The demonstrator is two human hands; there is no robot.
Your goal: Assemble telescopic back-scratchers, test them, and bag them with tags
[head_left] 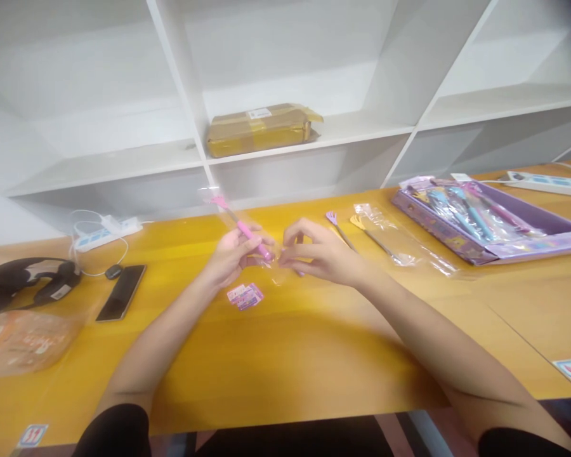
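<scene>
In my left hand [235, 254] is a pink back scratcher [244, 230], tilted with its claw end up and to the left. A clear plastic sleeve [208, 192] surrounds it. My right hand [321, 252] has its fingers bent and pinched at the lower end of the sleeve, just past the handle. Behind the right hand lie a purple back scratcher [341, 230], its handle partly hidden, and a yellow back scratcher [375, 240]. Below the left hand sit several small printed cards [245, 296] in a loose pile.
At the right stands a purple display box [485, 254] with several wrapped back scratchers; empty clear sleeves [431, 251] lie beside it. Leftward are a phone [121, 293], a power strip [107, 232], a black neck pillow [9, 279] and an orange bag [28, 343]. A taped parcel [261, 132] rests on the shelf.
</scene>
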